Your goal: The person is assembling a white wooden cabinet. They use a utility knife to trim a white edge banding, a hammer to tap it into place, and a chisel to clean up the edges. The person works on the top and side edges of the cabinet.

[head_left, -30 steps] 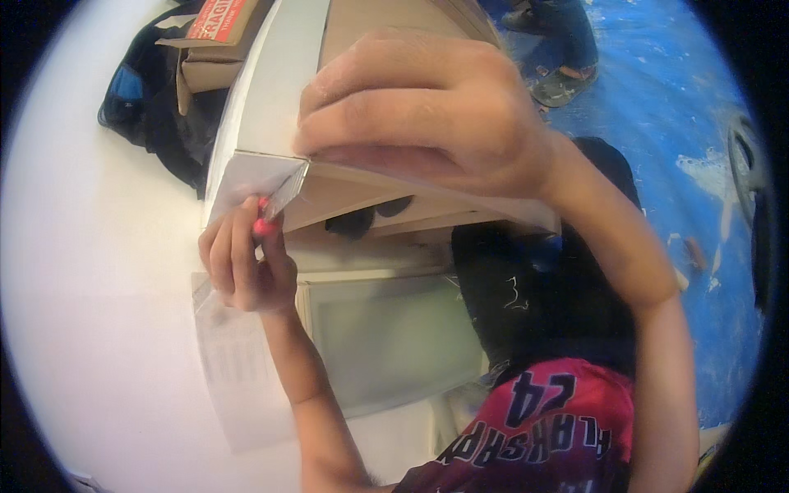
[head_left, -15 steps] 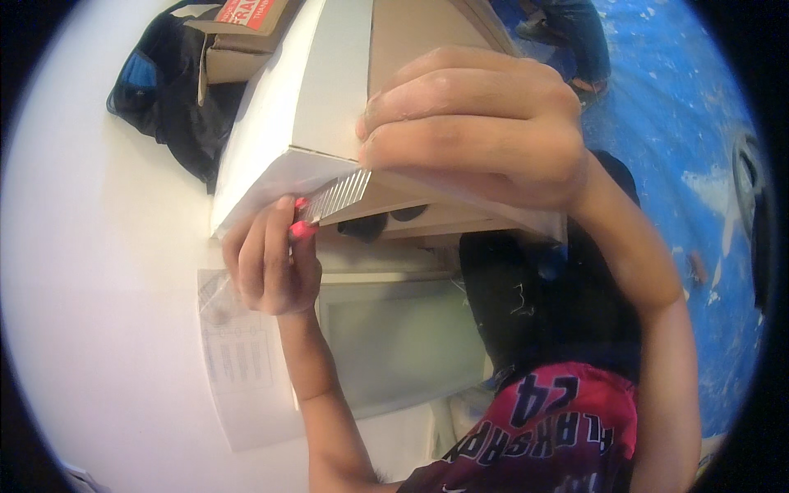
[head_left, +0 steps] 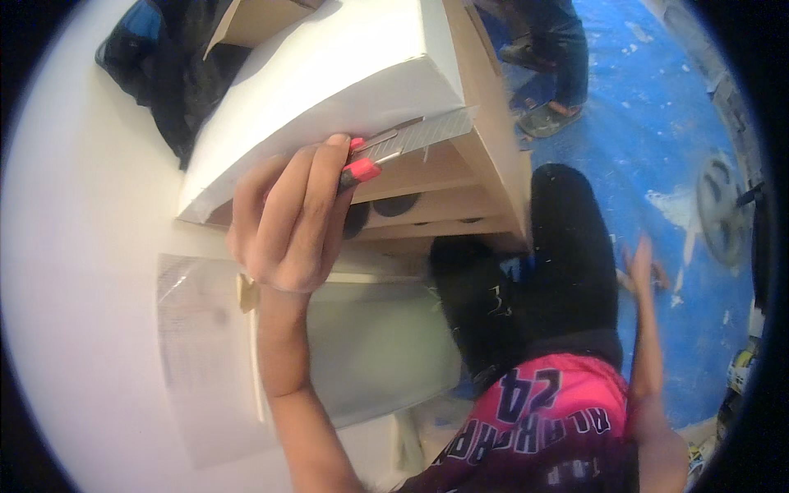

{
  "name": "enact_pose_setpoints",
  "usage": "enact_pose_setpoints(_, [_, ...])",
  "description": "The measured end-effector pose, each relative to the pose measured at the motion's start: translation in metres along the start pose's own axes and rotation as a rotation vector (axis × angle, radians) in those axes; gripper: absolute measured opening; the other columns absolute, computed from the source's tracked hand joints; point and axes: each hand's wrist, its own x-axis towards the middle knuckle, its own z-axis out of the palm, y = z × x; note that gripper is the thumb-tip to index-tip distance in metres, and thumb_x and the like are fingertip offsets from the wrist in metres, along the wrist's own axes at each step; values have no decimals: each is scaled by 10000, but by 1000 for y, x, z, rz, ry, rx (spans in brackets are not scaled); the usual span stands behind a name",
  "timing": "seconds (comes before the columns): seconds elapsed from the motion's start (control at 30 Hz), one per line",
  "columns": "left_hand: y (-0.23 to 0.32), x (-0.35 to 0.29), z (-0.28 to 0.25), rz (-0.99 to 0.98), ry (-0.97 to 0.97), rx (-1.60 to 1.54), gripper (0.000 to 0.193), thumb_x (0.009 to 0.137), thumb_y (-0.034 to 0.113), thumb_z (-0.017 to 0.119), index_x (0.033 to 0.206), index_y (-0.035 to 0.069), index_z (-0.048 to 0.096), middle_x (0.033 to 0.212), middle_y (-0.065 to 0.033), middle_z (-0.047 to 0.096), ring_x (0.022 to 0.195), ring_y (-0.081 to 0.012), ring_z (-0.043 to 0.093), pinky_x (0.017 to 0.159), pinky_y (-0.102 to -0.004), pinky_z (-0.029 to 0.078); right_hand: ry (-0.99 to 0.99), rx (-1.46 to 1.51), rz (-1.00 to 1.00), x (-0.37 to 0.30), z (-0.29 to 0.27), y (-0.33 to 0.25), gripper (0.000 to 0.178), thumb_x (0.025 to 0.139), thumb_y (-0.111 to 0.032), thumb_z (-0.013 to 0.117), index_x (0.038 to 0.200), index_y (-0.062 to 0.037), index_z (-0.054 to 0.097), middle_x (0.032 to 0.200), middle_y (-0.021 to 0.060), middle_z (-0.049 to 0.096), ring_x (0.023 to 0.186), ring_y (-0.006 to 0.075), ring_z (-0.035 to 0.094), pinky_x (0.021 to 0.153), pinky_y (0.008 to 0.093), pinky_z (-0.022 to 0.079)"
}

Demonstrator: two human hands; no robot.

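Observation:
My left hand (head_left: 292,218) is closed around a snap-off utility knife (head_left: 362,171) with a red and black handle. Its long segmented blade (head_left: 431,135) is extended and lies along the lower edge of a white board box (head_left: 345,66). The box has brown sides and an opening beneath the blade, with dark round shapes (head_left: 397,204) inside. Low on the right, away from the box, my right hand (head_left: 645,267) reaches down over the blue floor sheet (head_left: 682,181). Its fingers are apart and I see nothing held in them.
Beyond the box, another person's legs in jeans (head_left: 569,49) stand on the sheet. A dark bag (head_left: 164,74) and a brown carton (head_left: 251,23) are at the far left. Near my left forearm is a pale framed panel (head_left: 386,345). A grey round object (head_left: 722,209) lies at the right.
My right hand has let go of the box and moved down to the floor on the right. My left hand and the knife have moved right and farther along the edge.

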Motion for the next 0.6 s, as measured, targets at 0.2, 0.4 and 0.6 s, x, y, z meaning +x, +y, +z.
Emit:
enact_pose_setpoints(0.2, [-13,-8,10,67,119,-2,353,664,73,801,1013,54,755,931,-38,694,764,-213,612,659,-296,541,-605,-147,548,-161,9,79,730,899,-321,640,1497,-57,315,1451,240,389,1304,446,419,1048,623,352])
enact_pose_setpoints(0.4, [-8,-15,2,49,129,-63,401,644,-9,791,1040,14,737,950,-84,702,802,-249,657,687,-334,549,-201,-513,-123,-135,15,69,573,930,-205,526,1464,-57,378,1381,177,483,1288,330,473,1044,450,427])
enact_pose_setpoints(0.6, [-10,-13,4,44,141,-61,376,641,-10,797,1012,13,743,948,-78,701,809,-241,659,687,-332,551,-228,-594,-217,-83,46,56,303,931,-240,518,1175,-97,624,1087,142,636,1019,388,617,856,505,511])
